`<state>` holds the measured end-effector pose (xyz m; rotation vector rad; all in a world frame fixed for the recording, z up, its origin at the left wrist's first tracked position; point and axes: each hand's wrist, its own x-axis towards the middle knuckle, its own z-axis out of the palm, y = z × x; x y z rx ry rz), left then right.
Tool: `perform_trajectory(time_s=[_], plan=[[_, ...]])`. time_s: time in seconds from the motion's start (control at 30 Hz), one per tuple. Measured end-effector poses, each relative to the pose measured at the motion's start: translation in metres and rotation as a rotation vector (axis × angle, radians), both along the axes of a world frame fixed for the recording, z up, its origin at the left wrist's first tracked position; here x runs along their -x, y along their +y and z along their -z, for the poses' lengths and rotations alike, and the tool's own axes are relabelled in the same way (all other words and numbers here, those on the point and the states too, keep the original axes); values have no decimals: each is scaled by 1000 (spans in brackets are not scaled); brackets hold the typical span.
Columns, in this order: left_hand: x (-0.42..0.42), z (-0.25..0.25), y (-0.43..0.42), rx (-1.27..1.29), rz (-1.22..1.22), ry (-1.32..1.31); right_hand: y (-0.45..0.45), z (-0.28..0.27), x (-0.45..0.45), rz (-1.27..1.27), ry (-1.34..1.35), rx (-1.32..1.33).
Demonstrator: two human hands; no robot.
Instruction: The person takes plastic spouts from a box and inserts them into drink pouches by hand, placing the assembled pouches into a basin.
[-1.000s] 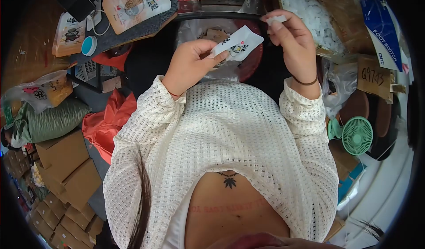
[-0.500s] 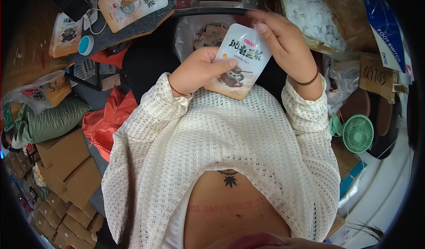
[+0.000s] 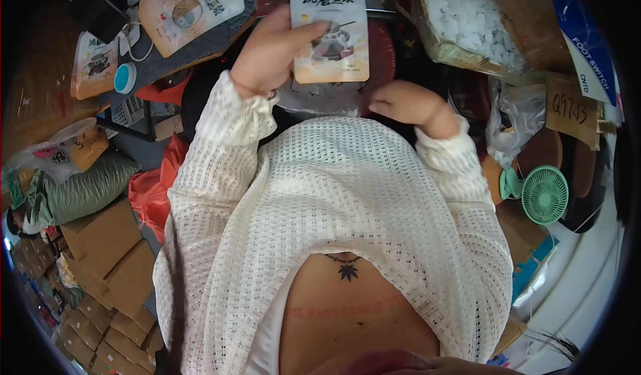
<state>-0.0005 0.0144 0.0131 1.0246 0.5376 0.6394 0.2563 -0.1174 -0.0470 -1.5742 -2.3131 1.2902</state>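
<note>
Left hand (image 3: 270, 51) grips 1 pouch (image 3: 342, 58), right hand (image 3: 408, 103) apart.

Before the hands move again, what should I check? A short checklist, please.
1. Pouch held by the left hand: ok, thumb over its front.
2. Printed front facing the camera: ok, lettering reads right way up.
3. Right hand clear of the pouch: ok, apart, lower right.
4. Right hand empty: cannot tell, fingers curled and blurred.
5. Clear plastic bag fully visible: not ok, partly hidden behind the pouch.

The white-and-orange pouch (image 3: 344, 45) is held upright — flat.
</note>
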Motion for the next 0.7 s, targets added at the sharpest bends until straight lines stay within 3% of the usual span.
perform_trajectory(time_s=[0.07,0.1,0.13,0.2,0.3,0.33,0.5,0.6,0.63,0.7], plan=[[18,4,-1,-422,-390,328,22,85,3,-70,-396,-81],[28,14,8,-572,-587,337,33,135,4,91,-238,-194],[50,17,22,-993,-764,665,44,184,5,226,-67,-316],[71,-3,23,-1517,-960,1020,68,225,16,336,-88,-344],[98,10,5,-1563,-526,1370,89,248,29,304,-353,-167],[98,5,-6,-1581,-455,1362,93,251,32,285,-398,-127],[109,-9,-14,-1463,-475,1236,101,245,40,187,-482,-2],[115,-22,3,-1429,-324,1204,98,233,39,110,-444,29],[117,-15,11,-1461,-396,1142,95,227,39,79,-411,31],[112,-5,7,-1101,-531,893,87,206,40,7,-308,31]])
